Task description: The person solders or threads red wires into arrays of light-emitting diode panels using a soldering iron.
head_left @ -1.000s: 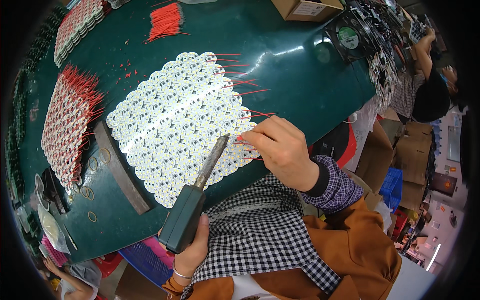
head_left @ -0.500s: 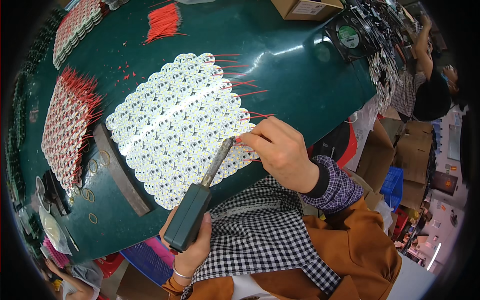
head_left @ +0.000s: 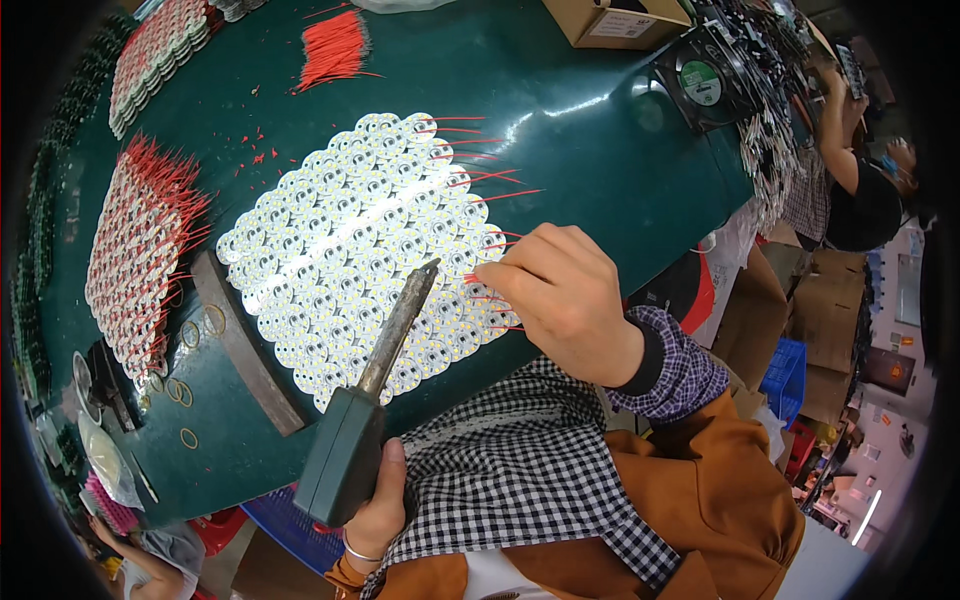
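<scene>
A panel of round white LED boards (head_left: 350, 235) lies on the green table, with several thin red wires (head_left: 505, 193) sticking out past its right edge. My left hand (head_left: 380, 505) is closed round the dark green handle of a soldering iron (head_left: 345, 450). The iron slants up to the right, its tip over the panel's right half and apart from my fingers. My right hand (head_left: 568, 300) pinches a short red wire (head_left: 471, 278) at the boards by the panel's right edge. Part of the wire is hidden by the fingers.
A dark metal bar (head_left: 240, 345) lies left of the panel, beside several rubber bands (head_left: 180, 391). Farther left stands a wired stack of boards (head_left: 135, 265). A red wire bundle (head_left: 335, 48) lies at the back, a fan (head_left: 700, 82) at the back right. Another person (head_left: 865, 195) is at right.
The soldering iron has pulled back left, its tip moving off the spot by my right fingertips. My right hand stays nearly in place, still pinching at the panel's edge.
</scene>
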`<act>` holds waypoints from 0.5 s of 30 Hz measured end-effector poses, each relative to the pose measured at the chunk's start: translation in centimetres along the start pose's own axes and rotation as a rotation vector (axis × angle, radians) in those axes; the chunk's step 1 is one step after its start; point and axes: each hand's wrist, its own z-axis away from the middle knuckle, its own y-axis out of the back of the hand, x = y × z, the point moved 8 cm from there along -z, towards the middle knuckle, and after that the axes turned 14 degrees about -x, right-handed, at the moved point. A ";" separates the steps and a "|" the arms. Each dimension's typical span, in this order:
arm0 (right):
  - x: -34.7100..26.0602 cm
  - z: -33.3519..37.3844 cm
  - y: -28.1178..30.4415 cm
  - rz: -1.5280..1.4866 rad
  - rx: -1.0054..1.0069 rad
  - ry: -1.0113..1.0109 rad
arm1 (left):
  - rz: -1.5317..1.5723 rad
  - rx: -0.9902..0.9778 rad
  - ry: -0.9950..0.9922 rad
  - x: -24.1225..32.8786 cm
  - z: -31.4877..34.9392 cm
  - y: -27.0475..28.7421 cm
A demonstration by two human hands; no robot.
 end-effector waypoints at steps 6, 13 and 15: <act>0.5 -0.6 -1.4 -0.021 -0.029 0.000 | 0.023 -0.029 0.104 0.1 -0.8 -0.5; 1.0 -0.5 -2.1 -0.013 -0.045 -0.021 | -0.159 -0.121 0.035 -0.4 -1.1 -0.4; 1.0 -0.5 -2.1 -0.010 -0.052 -0.020 | -0.169 -0.167 0.092 -0.3 -1.5 -0.7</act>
